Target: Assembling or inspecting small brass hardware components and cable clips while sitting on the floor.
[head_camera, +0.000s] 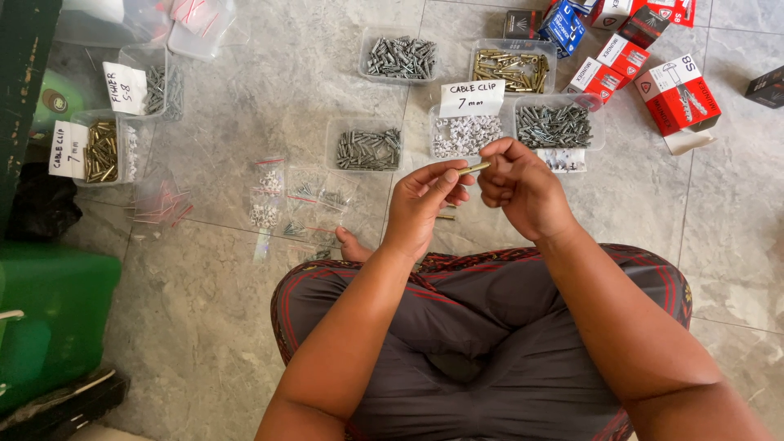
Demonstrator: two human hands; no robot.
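My left hand and my right hand meet above my lap, and both pinch a short brass-coloured screw between their fingertips. Another brass screw lies on the tiled floor just below my left hand. Directly beyond the hands stand clear plastic tubs: one of white cable clips, one of grey plugs and one of silver screws.
More tubs of grey plugs and brass screws stand farther back. Red and blue boxes lie at the top right. Small filled zip bags lie on the floor at left. A green crate stands at far left.
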